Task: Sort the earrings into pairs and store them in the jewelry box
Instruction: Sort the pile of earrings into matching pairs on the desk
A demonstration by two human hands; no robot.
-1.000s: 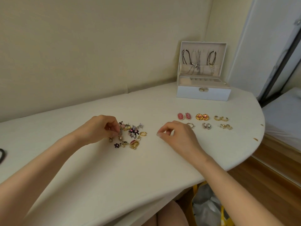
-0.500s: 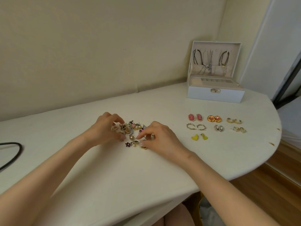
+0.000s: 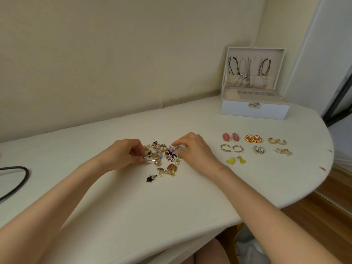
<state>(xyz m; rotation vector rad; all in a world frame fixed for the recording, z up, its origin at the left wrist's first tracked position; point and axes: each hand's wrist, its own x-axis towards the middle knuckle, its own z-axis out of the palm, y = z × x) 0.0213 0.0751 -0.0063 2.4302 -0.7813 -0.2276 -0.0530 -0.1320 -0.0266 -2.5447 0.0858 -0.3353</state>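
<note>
A mixed pile of earrings [image 3: 162,159] lies on the white table [image 3: 133,202] between my hands. My left hand [image 3: 123,153] is at the pile's left edge, thumb and fingers pinched on a silvery earring beside a pearl ball [image 3: 157,163]. My right hand [image 3: 196,152] curls over the pile's right edge, its fingertips on a blurred silver piece; I cannot tell whether it grips it. Sorted pairs lie to the right: pink ovals [image 3: 230,137], orange rounds [image 3: 253,139], gold hoops [image 3: 277,141], yellow hearts [image 3: 236,160]. The white jewelry box [image 3: 255,111] stands open at the back right.
Necklaces hang inside the box's raised lid [image 3: 255,63]. A black cable [image 3: 21,180] loops at the table's left edge. The table's rounded edge [image 3: 322,168] is chipped on the right, with wooden floor [image 3: 323,216] beyond. A wall runs close behind the table.
My right hand left the sorted pairs and moved left to the pile's right side. A yellow heart pair now lies with the sorted pairs. My left hand stays at the pile's left edge.
</note>
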